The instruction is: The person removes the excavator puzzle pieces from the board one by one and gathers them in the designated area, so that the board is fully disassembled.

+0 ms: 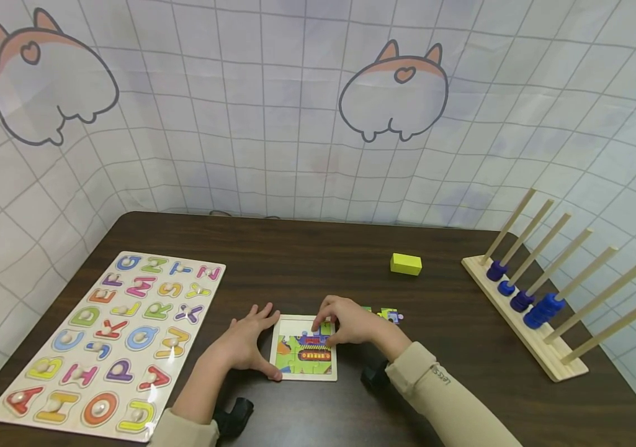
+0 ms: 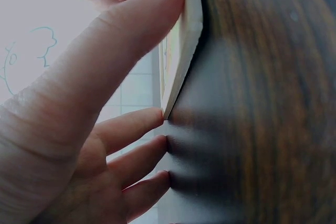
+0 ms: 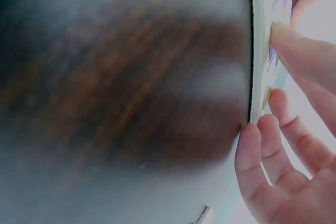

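Note:
A small wooden tray puzzle (image 1: 306, 376) with a colourful vehicle picture lies on the dark table; its top left part shows bare white board. My left hand (image 1: 246, 340) spreads along its left side, thumb at the near left corner and fingertips near the far corner. In the left wrist view the thumb (image 2: 131, 17) lies on the tray's edge (image 2: 190, 43). My right hand (image 1: 349, 320) pinches a green and purple puzzle piece (image 1: 326, 329) between thumb and forefinger, over the tray's upper right. Its other fingertips rest by the tray's edge (image 3: 257, 51) in the right wrist view.
More puzzle pieces (image 1: 390, 315) lie just beyond my right hand. A yellow block (image 1: 406, 264) sits farther back. At left is a large alphabet peg board (image 1: 144, 366); at right stands a wooden peg rack (image 1: 560, 370) with blue rings. A patterned curtain (image 1: 295, 155) hangs behind the table.

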A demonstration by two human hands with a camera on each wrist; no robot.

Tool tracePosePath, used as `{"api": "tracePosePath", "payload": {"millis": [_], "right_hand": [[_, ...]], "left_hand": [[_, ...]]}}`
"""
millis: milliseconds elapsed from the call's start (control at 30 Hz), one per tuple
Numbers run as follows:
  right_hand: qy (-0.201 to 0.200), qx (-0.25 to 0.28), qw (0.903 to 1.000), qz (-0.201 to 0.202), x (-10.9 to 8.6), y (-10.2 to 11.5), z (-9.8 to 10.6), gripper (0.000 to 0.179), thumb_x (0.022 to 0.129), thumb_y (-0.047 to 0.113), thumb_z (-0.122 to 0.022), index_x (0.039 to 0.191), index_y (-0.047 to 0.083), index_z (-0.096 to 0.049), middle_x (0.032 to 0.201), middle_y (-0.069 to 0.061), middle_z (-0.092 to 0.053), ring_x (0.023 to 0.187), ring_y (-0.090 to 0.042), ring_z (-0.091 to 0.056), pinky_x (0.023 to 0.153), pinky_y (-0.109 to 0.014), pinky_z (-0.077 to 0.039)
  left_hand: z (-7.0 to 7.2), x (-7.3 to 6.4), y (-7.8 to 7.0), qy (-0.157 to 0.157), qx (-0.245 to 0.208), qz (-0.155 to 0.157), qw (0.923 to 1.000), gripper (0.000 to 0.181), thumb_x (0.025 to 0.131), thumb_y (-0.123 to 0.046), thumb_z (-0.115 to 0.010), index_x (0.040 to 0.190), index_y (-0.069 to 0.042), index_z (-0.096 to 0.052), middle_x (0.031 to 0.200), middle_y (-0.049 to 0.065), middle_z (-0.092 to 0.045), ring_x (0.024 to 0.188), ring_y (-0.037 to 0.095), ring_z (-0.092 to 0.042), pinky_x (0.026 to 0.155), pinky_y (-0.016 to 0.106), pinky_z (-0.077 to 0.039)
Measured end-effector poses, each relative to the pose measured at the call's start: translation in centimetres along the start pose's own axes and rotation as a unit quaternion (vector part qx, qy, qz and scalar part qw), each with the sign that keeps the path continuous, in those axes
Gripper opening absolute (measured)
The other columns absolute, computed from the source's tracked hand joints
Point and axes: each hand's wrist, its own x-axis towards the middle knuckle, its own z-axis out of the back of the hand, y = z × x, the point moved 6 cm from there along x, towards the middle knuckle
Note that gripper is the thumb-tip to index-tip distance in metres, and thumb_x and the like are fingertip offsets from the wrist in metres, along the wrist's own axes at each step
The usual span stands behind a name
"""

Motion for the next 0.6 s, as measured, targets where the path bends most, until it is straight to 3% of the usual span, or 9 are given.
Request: {"api": "tracePosePath", "payload": {"millis": [600], "right_hand": [[-0.005,-0.006,0.9999,0.013,-0.3,0.46,0.13,0.02,0.073,0.006,-0.076,0.091,0.011,-0.069,0.092,-0.004,-0.052,0.082,-0.02,-0.047,0.071,-0.03,-0.042]], "left_hand": [[-0.08,0.06,0.09,-0.003,0.004,-0.006,1.0,0.105,0.049,-0.037,-0.089,0.138,-0.004,-0.041,0.147,0.016,-0.026,0.135,0.038,-0.015,0.1,0.065,-0.012]]}}
